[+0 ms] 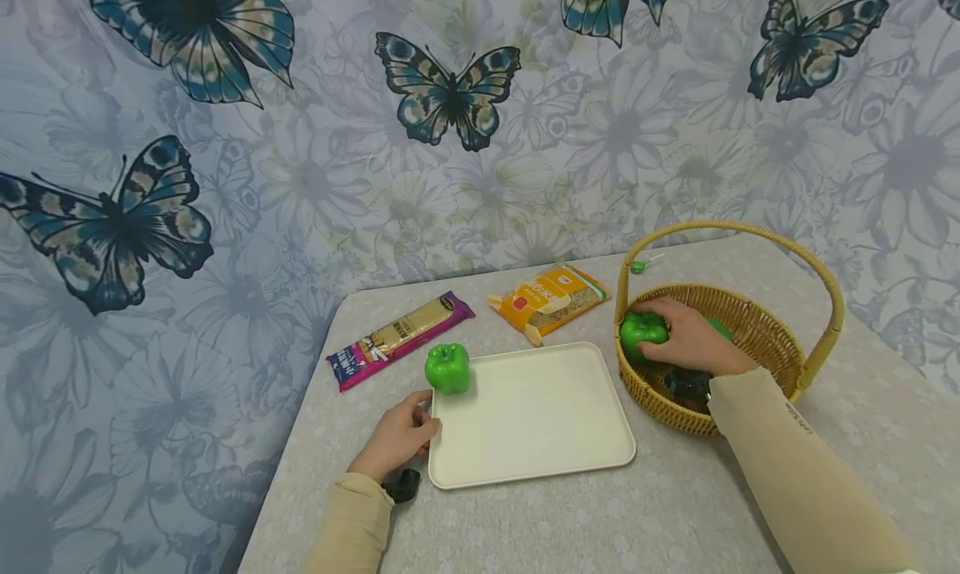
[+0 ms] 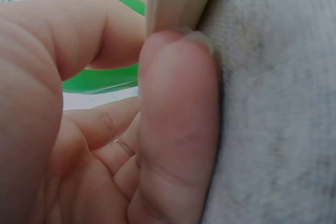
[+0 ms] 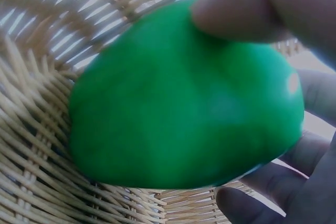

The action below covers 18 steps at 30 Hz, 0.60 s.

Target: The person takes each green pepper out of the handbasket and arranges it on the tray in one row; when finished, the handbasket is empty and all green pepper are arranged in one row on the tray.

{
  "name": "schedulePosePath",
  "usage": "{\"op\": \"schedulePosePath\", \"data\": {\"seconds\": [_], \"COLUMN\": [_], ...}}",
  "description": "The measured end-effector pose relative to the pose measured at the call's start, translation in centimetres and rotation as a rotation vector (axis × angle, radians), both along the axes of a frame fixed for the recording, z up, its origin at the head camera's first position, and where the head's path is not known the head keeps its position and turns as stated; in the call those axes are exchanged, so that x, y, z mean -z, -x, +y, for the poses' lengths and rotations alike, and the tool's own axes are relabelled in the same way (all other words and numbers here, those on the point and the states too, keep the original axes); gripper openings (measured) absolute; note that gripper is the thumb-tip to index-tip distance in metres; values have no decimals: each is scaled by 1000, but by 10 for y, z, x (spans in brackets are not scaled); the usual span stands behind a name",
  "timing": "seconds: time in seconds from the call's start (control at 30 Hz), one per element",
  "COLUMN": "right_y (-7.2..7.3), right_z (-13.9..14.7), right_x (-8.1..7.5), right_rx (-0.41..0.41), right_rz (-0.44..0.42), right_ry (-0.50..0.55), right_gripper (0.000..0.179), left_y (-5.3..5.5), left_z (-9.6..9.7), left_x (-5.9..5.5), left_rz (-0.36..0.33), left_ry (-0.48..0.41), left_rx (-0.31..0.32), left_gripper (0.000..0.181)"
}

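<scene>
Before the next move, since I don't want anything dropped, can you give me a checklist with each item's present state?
1. Right hand grips a green pepper: ok, thumb and fingers are on it.
2. That pepper out of the basket: not ok, it sits inside.
3. Left hand at the tray: ok, its fingers touch the left edge.
4. Other pepper wholly inside the tray's rim: cannot tell, it covers the far left corner.
5. Purple packet and orange packet off the tray: ok, both lie outside it.
6. Green thing behind the right hand: cannot tell what, mostly hidden.
</scene>
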State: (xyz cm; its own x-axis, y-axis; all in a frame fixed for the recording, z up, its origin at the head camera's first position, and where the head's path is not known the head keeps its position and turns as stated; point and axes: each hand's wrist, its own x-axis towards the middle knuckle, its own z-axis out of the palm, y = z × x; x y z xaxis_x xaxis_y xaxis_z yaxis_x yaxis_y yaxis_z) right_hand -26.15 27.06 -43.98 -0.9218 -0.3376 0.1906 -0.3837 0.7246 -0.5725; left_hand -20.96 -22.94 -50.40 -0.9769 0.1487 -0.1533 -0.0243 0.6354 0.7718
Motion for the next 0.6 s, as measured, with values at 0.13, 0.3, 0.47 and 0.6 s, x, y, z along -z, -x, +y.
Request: {"op": "schedulePosePath", "data": {"seconds": [0.13,0.3,0.47,0.6], "right_y": [0,1,0,-1], "right_z": [0,1,1,0], "right_x": [0,0,1,1], "right_rx": [-1,-11,-12,-5], "right_rz": [3,4,-13,-23], "right_ry": [1,-1,7,20], "right_gripper": [59,58,59,60], "left_y": [0,0,-1,-2], "left_z": [-1,-1,0,1], "left_x": [1,0,-2,-2], "left_rz": [5,5,2,-4], "left_ry": [2,18,20,8], "left_rx": [6,12,11,7], "left_gripper": [57,57,56,56]}}
